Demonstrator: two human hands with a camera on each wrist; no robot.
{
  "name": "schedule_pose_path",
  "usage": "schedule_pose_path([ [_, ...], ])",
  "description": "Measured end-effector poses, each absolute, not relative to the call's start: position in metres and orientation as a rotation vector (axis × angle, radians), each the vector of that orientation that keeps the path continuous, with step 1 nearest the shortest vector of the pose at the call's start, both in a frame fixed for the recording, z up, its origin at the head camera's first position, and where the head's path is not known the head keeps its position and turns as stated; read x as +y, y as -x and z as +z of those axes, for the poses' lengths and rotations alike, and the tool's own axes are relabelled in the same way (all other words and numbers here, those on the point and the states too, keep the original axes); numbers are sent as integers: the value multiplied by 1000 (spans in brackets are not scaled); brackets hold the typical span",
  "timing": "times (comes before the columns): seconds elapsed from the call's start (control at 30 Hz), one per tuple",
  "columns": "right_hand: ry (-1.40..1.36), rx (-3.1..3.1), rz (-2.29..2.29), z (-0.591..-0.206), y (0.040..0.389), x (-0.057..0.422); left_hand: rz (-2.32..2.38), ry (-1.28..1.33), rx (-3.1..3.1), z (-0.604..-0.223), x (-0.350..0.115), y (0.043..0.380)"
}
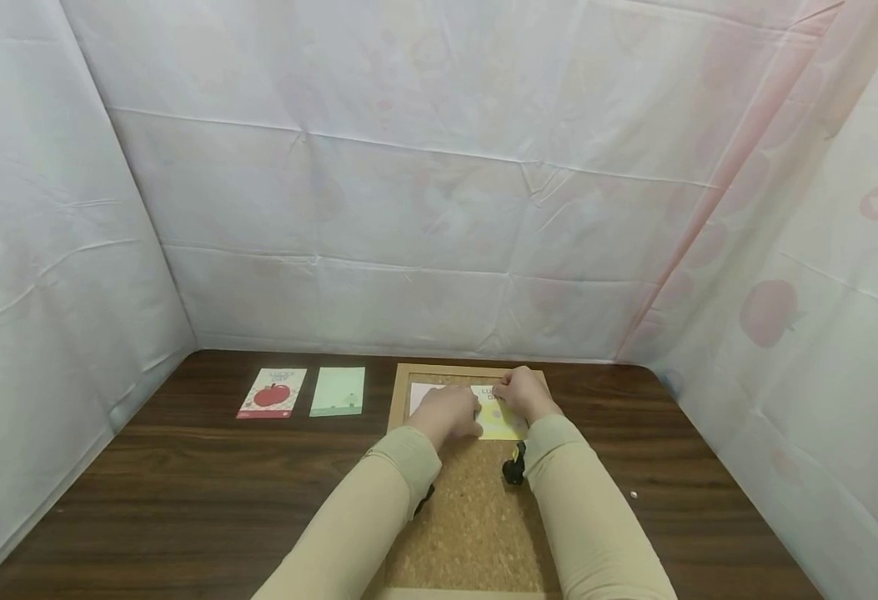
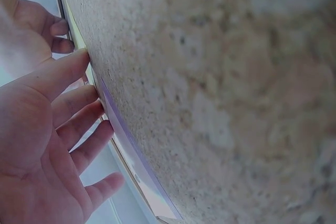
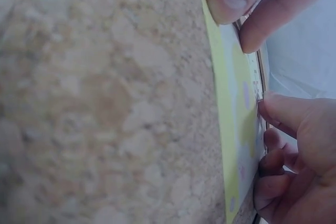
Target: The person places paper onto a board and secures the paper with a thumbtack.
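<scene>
A yellow and white card (image 1: 500,423) with "LUCKY DAY" lettering lies on the upper part of a cork board (image 1: 476,525). With fingers mostly straight, my left hand (image 1: 448,412) rests its tips on the card's left side, as the right wrist view shows. My right hand (image 3: 302,156) has thumb and forefinger pinched together at the card's upper part, the other fingers curled. Something tiny and dark shows at those fingertips; I cannot tell what it is. A white card with a purple edge (image 2: 139,163) lies under and beside the left hand.
Left of the board, a card with a red apple (image 1: 272,395) and a pale green card (image 1: 337,392) lie on the dark wooden table (image 1: 206,500). A small whitish object (image 1: 634,494) sits to the right. White printed cloth (image 1: 408,208) hangs round the table.
</scene>
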State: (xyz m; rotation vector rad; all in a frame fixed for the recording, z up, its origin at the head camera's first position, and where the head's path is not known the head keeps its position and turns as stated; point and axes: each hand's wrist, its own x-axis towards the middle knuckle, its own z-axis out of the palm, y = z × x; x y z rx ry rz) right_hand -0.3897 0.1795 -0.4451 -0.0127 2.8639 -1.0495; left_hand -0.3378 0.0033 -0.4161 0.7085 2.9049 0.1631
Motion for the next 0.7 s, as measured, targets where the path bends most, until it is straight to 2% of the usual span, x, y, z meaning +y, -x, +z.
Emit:
schedule_pose_path([
  [0.7,-95,2900,-844,-425,387,193,199,-674,2864,-414,3,340],
])
